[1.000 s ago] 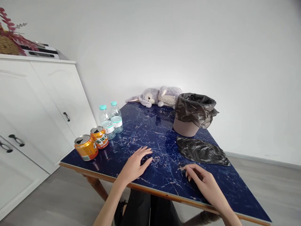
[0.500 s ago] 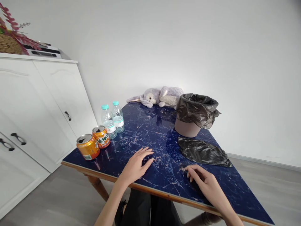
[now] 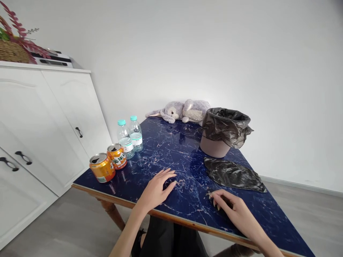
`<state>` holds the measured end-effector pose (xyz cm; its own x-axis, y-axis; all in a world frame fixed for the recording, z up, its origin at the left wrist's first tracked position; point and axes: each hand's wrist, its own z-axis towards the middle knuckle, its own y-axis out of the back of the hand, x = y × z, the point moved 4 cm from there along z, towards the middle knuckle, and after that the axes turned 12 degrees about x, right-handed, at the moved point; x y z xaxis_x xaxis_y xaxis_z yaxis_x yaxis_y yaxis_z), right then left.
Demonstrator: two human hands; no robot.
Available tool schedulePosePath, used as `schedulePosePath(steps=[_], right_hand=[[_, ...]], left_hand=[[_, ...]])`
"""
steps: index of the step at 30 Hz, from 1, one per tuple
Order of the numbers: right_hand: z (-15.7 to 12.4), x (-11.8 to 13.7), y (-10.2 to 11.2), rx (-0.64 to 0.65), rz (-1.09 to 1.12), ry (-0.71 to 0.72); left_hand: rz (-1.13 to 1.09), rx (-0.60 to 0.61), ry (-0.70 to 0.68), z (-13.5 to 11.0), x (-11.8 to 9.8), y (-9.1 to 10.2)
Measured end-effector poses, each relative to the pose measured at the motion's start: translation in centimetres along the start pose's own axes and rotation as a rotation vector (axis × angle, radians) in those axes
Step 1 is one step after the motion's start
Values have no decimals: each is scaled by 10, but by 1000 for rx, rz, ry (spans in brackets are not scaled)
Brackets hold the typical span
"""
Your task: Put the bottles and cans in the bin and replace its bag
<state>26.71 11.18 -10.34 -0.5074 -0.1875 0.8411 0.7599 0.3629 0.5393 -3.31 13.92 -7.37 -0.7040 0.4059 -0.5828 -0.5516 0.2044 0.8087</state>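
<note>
On the near part of the table my left hand [image 3: 157,187] lies palm down, open, its fingers stretched forward and the thumb apart. It holds nothing. My right hand [image 3: 234,208] rests near the front edge, fingers loosely curled in and thumb against the index finger; nothing shows in it. Just beyond it lies a flattened black plastic bag [image 3: 234,175]. Behind that stands a trash bin [image 3: 213,145] lined with a black bag [image 3: 227,130]. To the left are two orange drink cans, one nearer [image 3: 103,171] and one farther [image 3: 118,159], both with opened tops.
Two clear plastic bottles with turquoise caps, one left [image 3: 125,139] and one right [image 3: 136,134], stand behind the cans. A plush rabbit [image 3: 191,110] lies at the far end of the blue marbled table [image 3: 171,150]. A white cabinet [image 3: 53,128] is on the left.
The whole view has shifted slightly, with things appearing a little further right and lower. Both hands keep nearly the same pose and place on the table.
</note>
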Motion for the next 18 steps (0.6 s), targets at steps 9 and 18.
schedulePosePath(steps=[9, 18], right_hand=[[25, 50, 81, -312, -322, 226], [70, 99, 154, -674, -774, 216]], left_hand=[[-28, -19, -23, -2, 1, 0], [-47, 2, 0, -2, 3, -1]])
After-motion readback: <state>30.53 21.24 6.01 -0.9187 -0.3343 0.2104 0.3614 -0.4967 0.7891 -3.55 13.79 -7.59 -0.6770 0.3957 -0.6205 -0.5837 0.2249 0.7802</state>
